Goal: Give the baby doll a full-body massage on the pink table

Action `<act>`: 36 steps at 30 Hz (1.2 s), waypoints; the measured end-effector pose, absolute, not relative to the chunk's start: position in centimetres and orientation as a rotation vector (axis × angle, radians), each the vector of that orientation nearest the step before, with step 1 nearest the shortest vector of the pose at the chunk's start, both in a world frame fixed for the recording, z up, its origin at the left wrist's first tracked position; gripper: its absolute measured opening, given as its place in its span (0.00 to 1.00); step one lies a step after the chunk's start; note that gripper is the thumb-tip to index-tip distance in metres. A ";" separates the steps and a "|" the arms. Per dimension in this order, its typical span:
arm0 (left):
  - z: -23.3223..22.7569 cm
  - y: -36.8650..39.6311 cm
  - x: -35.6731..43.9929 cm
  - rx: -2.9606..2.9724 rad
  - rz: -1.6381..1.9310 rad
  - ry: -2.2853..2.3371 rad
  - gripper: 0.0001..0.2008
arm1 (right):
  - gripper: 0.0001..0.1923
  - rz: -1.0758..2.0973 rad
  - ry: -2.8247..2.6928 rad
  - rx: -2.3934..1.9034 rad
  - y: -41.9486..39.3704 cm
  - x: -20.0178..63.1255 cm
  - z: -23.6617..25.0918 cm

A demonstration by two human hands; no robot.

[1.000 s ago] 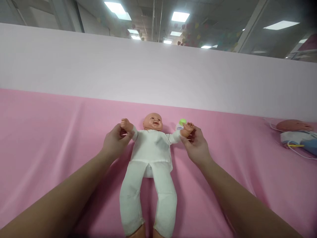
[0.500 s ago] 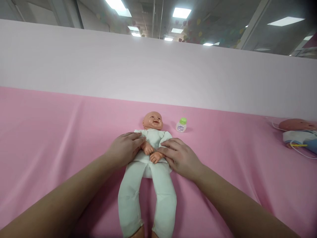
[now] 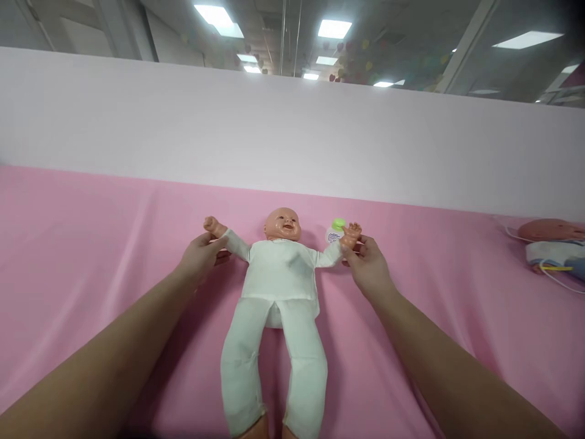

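A baby doll (image 3: 282, 274) with a white cloth body lies on its back, its arms spread outward and its feet toward me. My left hand (image 3: 203, 259) pinches the doll's arm near the wrist, on the left side of the picture. On the right side, my right hand (image 3: 369, 268) grips the other arm at the wrist, thumb below the doll's small hand. A small bottle (image 3: 334, 234) with a green cap stands behind that arm, partly covered by it.
A pink cloth (image 3: 150, 244) with soft folds covers the surface. Behind it rises a white wall panel (image 3: 283, 134) with glass above. At the far right lies another doll (image 3: 551, 247) with a pale tube and a yellow strip, cut off by the picture's edge.
Both doll arms have swung from across its belly out to the sides and up. My hands moved apart with them, from resting on the arms to gripping them near the wrists.
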State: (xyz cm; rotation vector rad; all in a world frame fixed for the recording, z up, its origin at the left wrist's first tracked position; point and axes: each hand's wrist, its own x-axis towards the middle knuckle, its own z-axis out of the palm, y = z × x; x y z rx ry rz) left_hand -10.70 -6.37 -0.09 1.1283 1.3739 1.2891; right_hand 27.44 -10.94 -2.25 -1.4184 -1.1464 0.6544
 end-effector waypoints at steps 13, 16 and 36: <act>0.3 -7.3 -10.9 1.358 1.418 1.224 0.18 | 0.33 0.458 -1.343 -1.446 -11.7 27.0 -2.2; 1.2 -8.8 -9.7 1.684 1.312 1.305 0.16 | 0.25 0.278 -1.735 -1.281 -13.3 25.2 -1.0; 1.2 -10.2 -7.8 2.851 0.795 1.061 0.14 | 0.17 -0.086 -2.308 -0.983 -14.5 23.0 -0.6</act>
